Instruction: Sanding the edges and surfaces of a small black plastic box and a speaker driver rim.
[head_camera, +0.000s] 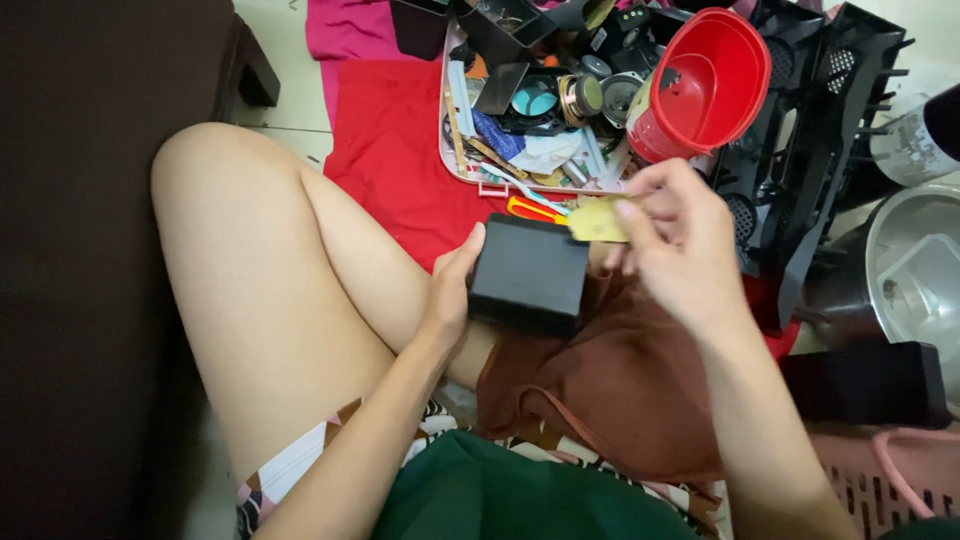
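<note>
Black box (528, 272) resting on the lap over brown cloth (610, 380), flat face up, long axis running roughly left to right and tilted slightly, far edge toward the tray (447, 150) of parts. Left hand (452, 290) clasped on the box's left end, thumb along its upper corner, fingers (462, 262) curled round the side and hidden beneath. Right hand (672, 245) raised just above the box's right corner, fingers (640, 212) pinched together on a small yellowish flat piece (597, 220), pointing left toward the orange-handled screwdriver (532, 210) lying on red cloth (400, 150). Beyond, red plastic cup (700, 85) tipped on its side atop the tray's clutter; black plastic frame (800, 150) just right of it.
</note>
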